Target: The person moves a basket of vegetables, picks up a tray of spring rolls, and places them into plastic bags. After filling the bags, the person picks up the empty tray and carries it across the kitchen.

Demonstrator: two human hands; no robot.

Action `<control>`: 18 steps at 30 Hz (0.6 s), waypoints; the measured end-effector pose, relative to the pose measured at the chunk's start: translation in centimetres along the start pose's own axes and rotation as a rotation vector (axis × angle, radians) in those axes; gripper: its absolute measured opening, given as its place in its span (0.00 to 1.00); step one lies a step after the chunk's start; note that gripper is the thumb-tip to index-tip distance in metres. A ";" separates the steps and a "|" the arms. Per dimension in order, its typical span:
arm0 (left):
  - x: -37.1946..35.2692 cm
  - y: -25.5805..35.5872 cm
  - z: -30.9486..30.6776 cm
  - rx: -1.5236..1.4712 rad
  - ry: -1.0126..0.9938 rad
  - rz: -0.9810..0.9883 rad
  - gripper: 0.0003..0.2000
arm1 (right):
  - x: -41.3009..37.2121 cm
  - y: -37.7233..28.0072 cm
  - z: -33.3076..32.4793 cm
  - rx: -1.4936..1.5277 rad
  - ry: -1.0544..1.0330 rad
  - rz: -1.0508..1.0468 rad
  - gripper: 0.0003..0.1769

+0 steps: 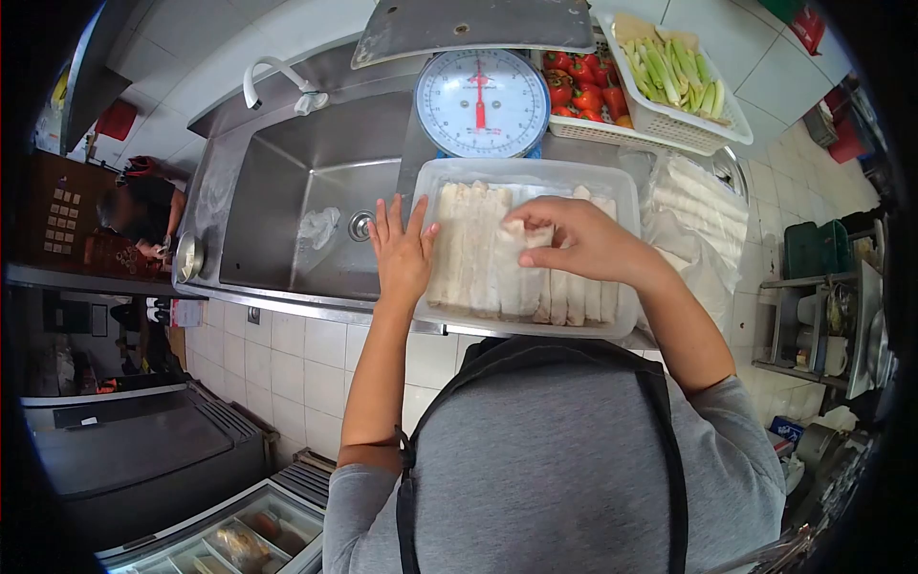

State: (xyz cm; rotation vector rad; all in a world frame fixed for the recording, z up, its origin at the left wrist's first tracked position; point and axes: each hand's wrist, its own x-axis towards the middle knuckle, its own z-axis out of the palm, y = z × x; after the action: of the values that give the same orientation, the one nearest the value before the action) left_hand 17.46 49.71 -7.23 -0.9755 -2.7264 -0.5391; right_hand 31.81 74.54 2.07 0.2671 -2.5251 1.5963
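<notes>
A translucent plastic container [623, 191] in front of me is filled with long, pale, floury rolls [469, 253] laid side by side. My left hand [402, 251] is at the container's left wall, its fingers spread and pointing away from me. Over the middle of the container, my right hand [579, 237] has its thumb and fingers curled together on a thin white sheet [519, 273] lying among the rolls. The fingers partly hide the sheet's upper edge, and my right hand and forearm cover some rolls on the right.
A dial scale [481, 103] stands behind the container. Red peppers [583, 86] and cut green stalks [674, 72] fill baskets at back right. More pale rolls in plastic [698, 215] lie to the right. At left are a steel sink [287, 210] and another person [143, 210].
</notes>
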 end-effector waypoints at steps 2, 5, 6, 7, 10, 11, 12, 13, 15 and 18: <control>0.0 0.0 0.0 0.011 0.039 0.037 0.22 | 0.3 0.8 -0.3 -0.076 -0.030 0.220 0.19; 0.0 0.0 -0.2 0.025 0.086 0.064 0.22 | 0.4 0.1 -1.1 -0.004 0.100 0.215 0.18; -0.2 0.0 -0.2 0.027 0.094 0.066 0.22 | 0.1 -0.8 -1.1 0.126 0.250 0.090 0.17; -0.4 -0.1 -0.2 0.029 0.103 0.066 0.22 | 0.0 -2.1 -2.2 0.243 0.280 0.114 0.16; -0.4 -0.1 -0.1 0.027 0.128 0.071 0.22 | 0.0 -4.7 -7.2 0.376 0.452 0.044 0.17; -0.4 0.0 -0.1 0.026 0.133 0.073 0.22 | 0.0 -5.3 -8.5 0.497 0.496 0.040 0.17; -0.4 0.0 -0.1 0.026 0.137 0.076 0.22 | 0.0 -5.8 -9.1 0.580 0.517 0.058 0.18; -0.4 -0.1 -0.2 0.025 0.139 0.077 0.22 | -0.1 -6.0 -9.5 0.664 0.539 0.078 0.18; -0.3 0.0 -0.1 0.019 0.141 0.082 0.22 | 0.0 -1.4 -8.6 0.629 0.558 0.260 0.19; -0.3 0.1 -0.2 0.004 0.137 0.083 0.23 | -0.9 9.3 -5.9 0.080 0.365 0.595 0.17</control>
State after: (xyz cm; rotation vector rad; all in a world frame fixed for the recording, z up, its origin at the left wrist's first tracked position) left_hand 17.76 49.58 -7.11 -1.0059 -2.5539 -0.5630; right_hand 30.76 83.88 -3.78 -0.7686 -2.3653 1.7202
